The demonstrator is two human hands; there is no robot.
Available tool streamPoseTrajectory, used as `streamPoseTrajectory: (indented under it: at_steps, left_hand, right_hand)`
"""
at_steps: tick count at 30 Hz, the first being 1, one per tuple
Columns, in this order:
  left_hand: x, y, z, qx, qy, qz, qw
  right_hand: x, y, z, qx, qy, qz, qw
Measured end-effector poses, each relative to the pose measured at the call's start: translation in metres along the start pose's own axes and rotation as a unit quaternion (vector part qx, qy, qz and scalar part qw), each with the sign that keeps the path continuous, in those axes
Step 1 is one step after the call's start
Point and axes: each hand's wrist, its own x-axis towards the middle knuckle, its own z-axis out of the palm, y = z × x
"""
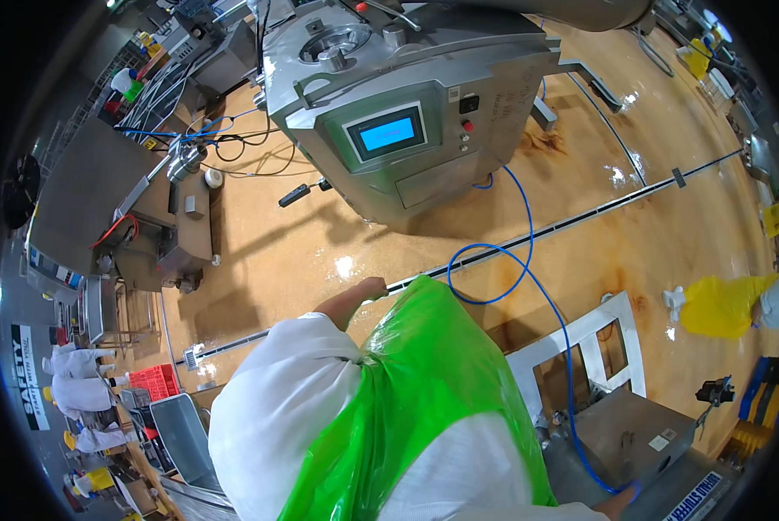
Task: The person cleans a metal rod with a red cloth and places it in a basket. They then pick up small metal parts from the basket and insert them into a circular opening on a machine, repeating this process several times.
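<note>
My left hand (368,289) is raised in front of my chest, above the wet tan floor, at the end of a bare forearm that comes out of a white sleeve. Its fingers look curled, and I see nothing in them. A green plastic apron (424,382) covers my front. Only a sliver of my right hand (620,501) shows at the lower edge, next to the end of a thin blue hose (528,252). That hose loops over the floor and runs down to a small steel machine (633,434). Whether the right hand grips the hose is hidden.
A big stainless machine (424,78) with a blue screen (388,133) stands ahead. A steel conveyor unit (103,200) with cables is on the left. A floor drain channel (580,221) crosses the floor. A person in yellow (724,304) crouches at right. People in white (77,373) and a red crate (155,380) are at left.
</note>
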Motion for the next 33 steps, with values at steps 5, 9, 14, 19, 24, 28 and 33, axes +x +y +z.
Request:
streamPoseTrajectory:
  at_steps: [5, 9, 14, 19, 24, 28, 33]
  left_hand:
    - [-0.003, 0.029, -0.042, -0.104, 0.047, -0.023, 0.993]
    - [0.0, 0.042, -0.052, -0.172, 0.116, -0.022, 0.978]
    - [-0.015, 0.038, -0.052, -0.155, 0.096, -0.038, 0.983]
    - [0.003, -0.014, -0.031, 0.152, 0.092, 0.153, 0.972]
    - [-0.001, -0.012, -0.052, -0.16, 0.092, -0.086, 0.979]
    - [0.0, -0.012, -0.057, -0.17, 0.096, -0.082, 0.977]
    - [0.023, -0.005, -0.05, -0.175, 0.066, -0.055, 0.981]
  right_hand:
    - [0.0, -0.009, -0.027, 0.071, -0.024, 0.033, 0.997]
    - [-0.004, -0.009, -0.031, 0.115, -0.054, 0.044, 0.991]
    - [-0.007, -0.008, -0.034, 0.178, -0.092, 0.065, 0.978]
    - [-0.001, -0.011, -0.041, 0.238, -0.131, 0.088, 0.958]
    - [-0.004, -0.001, -0.049, 0.316, -0.168, 0.133, 0.924]
    - [-0.011, 0.01, -0.048, 0.405, -0.21, 0.184, 0.871]
    - [-0.031, 0.036, -0.043, 0.705, -0.23, 0.231, 0.629]
